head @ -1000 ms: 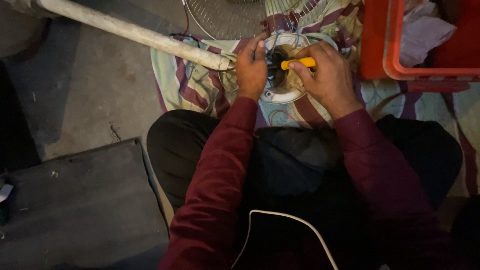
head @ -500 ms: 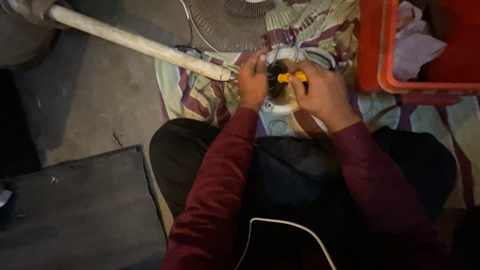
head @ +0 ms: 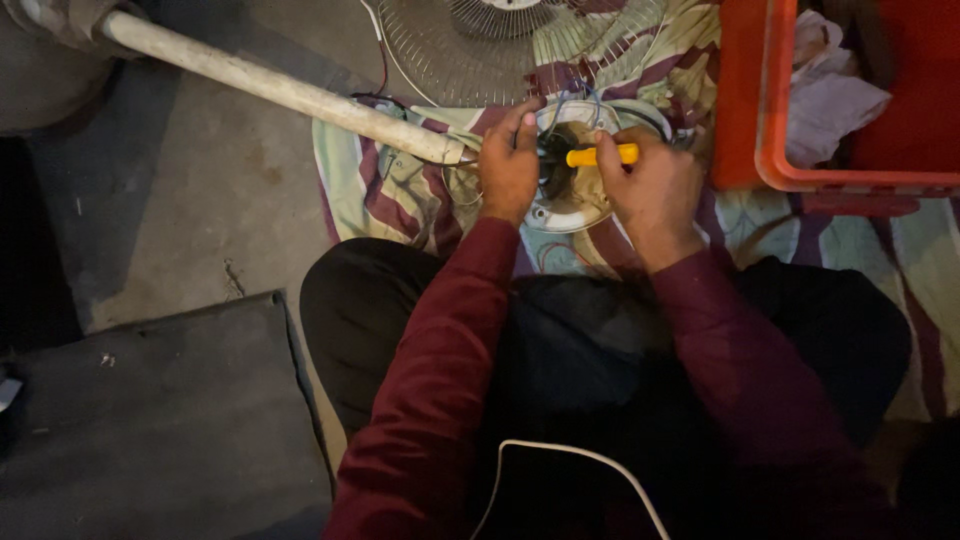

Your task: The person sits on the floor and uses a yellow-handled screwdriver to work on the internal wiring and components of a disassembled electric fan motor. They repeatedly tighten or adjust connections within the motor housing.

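My left hand [head: 508, 168] is clamped on the left rim of the round white fan motor housing [head: 570, 205], fingers curled over its edge, thumb up top. My right hand [head: 652, 190] is wrapped around a yellow-handled screwdriver [head: 602, 155]; the handle lies roughly level, tip pointing left into the dark middle of the housing. I can't make out the tip itself, too dark in there. The housing sits on a striped cloth [head: 380, 195] on the concrete floor, just ahead of my crossed legs, thin wires [head: 578, 100] looping off its top. A long pale pole [head: 280, 90] runs in from upper left and ends just beside my left hand. Wire fan grille [head: 450, 50] lies beyond the housing. Red plastic crate [head: 760, 110] sits right of my right hand, crumpled cloth [head: 830, 90] inside. Dark flat slab [head: 150, 420] lower left.
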